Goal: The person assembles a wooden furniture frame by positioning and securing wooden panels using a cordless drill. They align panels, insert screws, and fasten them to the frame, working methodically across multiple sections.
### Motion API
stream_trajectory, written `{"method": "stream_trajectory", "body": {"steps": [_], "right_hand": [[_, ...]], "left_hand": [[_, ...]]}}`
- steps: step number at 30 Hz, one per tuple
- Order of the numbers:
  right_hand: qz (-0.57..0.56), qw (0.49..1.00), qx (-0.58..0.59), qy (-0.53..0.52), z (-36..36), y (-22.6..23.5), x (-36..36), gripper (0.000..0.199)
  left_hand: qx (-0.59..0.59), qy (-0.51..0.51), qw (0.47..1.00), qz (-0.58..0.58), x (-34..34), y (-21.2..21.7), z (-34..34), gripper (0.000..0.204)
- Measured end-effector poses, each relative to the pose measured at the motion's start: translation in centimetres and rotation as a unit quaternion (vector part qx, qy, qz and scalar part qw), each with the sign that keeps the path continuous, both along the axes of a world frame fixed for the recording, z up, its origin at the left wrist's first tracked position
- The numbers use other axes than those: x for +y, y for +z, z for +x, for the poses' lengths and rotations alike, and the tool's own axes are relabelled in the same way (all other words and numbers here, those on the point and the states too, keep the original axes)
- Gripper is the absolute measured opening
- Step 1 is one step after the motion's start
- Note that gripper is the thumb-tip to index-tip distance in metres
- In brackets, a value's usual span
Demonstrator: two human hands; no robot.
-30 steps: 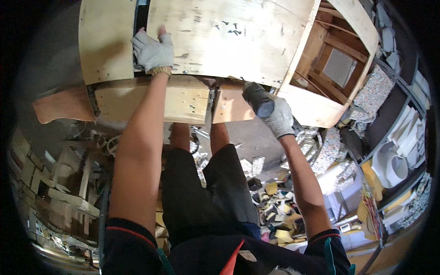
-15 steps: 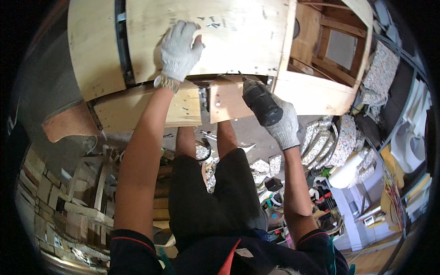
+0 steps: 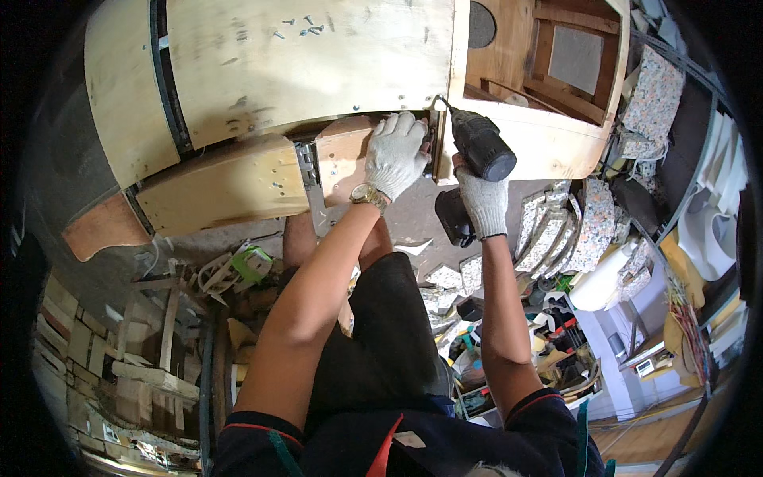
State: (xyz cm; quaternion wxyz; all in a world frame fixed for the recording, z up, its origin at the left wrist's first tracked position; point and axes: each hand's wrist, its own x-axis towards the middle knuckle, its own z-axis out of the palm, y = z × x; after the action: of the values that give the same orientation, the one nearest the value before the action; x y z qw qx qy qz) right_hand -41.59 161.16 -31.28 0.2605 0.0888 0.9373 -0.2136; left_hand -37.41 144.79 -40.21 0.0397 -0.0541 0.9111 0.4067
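Note:
My right hand [image 3: 485,200], in a white knit glove, is wrapped round the grip of a black cordless drill [image 3: 483,147]. The drill's bit points away from me and reaches the seam between a pale plywood panel [image 3: 318,71] and a wooden frame [image 3: 540,143]. My left hand [image 3: 396,157], also gloved and with a watch at the wrist, lies over the right end of a short wooden board [image 3: 338,159], fingers stretched toward the panel's near edge. Several loose screws [image 3: 310,30] lie on the panel. A metal hinge [image 3: 307,163] sits between the short board and a longer board [image 3: 222,184].
An open box-like compartment [image 3: 548,60] takes up the far right. Speckled foam pieces [image 3: 548,230] are piled on the floor at right, by a bin of tools and oddments [image 3: 556,350]. Stacked scrap wood [image 3: 151,374] stands at lower left.
My left hand has come off the panel and moved nearer and to the right, onto the short board. The drill has shifted right to the frame seam. The whole view has shifted slightly.

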Motion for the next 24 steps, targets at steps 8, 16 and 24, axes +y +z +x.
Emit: {"method": "stream_trajectory", "body": {"steps": [8,16,24], "right_hand": [[-0.001,1.0,0.007,0.014,0.1,-0.9,0.5,0.035],[-0.009,0.999,-0.043,-0.004,-0.9,-0.1,0.4,0.036],[-0.036,0.987,-0.121,-0.104,-2.4,0.6,-0.5,0.022]], "left_hand": [[0.03,-0.023,0.999,-0.006,-0.2,-0.3,0.8,0.04],[0.024,-0.02,0.999,0.017,-0.3,-0.3,0.8,0.031],[-0.015,0.011,0.999,0.029,-0.1,0.1,0.4,0.035]]}}
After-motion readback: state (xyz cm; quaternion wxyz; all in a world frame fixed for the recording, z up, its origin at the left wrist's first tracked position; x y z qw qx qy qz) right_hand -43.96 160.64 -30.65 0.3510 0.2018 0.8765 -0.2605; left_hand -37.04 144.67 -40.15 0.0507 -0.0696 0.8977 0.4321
